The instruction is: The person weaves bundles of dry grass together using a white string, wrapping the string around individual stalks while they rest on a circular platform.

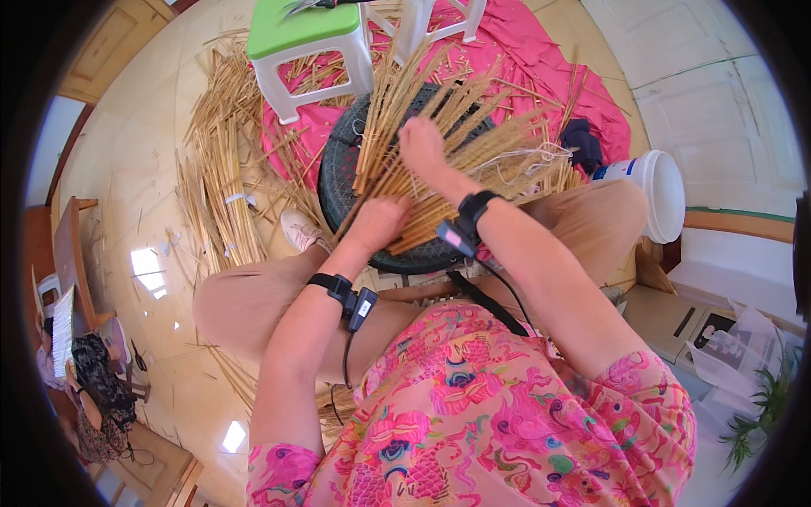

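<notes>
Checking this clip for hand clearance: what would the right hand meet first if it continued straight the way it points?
The right hand would probably meet the dry stalks just ahead first, with the green-topped stool beyond; depth is unclear.

Your pink shirt (473, 397) carries a busy print in deeper pink, blue and green; your trousers (253, 302) are plain tan; your shoe (300, 230) is pale pink; your wristbands (480, 203) are black. Your stalks (486, 158) run straw-gold to brown; the round base (335, 186) is dark grey-green with a mesh-like pattern; the cloth (601, 114) is plain hot pink; the stool (296, 27) pairs a bright green top with white legs; the bucket (665, 196) is white.
</notes>
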`<state>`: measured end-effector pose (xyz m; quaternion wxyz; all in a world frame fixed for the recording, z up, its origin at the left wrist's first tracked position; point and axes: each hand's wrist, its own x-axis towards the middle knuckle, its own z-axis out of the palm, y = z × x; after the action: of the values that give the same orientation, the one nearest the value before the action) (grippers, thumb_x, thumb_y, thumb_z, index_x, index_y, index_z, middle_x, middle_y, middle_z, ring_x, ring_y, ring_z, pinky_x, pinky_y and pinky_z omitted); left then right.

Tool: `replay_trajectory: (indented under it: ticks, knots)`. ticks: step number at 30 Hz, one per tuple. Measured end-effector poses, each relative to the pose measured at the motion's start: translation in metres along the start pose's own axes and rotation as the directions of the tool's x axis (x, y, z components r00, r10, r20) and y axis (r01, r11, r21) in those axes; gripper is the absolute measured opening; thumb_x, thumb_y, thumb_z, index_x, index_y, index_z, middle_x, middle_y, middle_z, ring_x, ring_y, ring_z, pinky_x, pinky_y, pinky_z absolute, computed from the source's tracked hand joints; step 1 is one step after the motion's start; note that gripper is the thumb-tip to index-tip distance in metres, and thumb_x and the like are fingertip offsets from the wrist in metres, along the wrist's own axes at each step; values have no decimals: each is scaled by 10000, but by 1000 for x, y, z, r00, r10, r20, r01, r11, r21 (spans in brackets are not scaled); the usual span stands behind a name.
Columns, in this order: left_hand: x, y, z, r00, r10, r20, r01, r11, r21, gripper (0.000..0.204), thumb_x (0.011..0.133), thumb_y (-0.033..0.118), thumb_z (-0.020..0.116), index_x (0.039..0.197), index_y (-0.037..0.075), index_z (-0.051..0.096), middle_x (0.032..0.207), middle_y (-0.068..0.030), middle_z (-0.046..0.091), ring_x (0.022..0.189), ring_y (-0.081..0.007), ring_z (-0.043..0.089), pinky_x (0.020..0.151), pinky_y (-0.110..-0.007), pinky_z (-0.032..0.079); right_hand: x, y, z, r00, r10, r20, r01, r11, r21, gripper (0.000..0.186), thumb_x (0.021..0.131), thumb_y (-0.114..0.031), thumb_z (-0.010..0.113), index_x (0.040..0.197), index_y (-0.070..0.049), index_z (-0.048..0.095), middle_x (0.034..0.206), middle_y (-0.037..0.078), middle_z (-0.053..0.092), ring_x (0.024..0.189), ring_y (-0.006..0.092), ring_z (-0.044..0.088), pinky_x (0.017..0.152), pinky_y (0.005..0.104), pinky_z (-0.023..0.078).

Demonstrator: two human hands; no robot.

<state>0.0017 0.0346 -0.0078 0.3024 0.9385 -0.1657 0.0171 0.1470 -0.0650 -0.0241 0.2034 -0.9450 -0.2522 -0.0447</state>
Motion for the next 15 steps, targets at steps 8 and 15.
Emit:
replay_trajectory:
  ticks: [8, 15]
  knots:
    - [2, -5, -10, 994, -101, -41, 104, 992, 69, 186, 852, 243, 583, 818, 70, 525, 747, -130, 603, 726, -335, 610, 604, -428, 487, 40, -3, -95, 776, 151, 613, -562, 607, 562, 246, 950, -247, 469, 840, -30, 503, 631, 74, 577, 538, 185, 609, 441, 319, 431]
    - [1, -12, -1, 995, -104, 9, 101, 983, 152, 170, 869, 254, 550, 832, 89, 539, 729, -118, 597, 724, -321, 611, 615, -431, 480, 29, -25, -211, 810, -69, 582, -560, 199, 804, 246, 920, -265, 562, 779, -77, 487, 572, -29, 435, 432, 72, 382, 378, 233, 284]
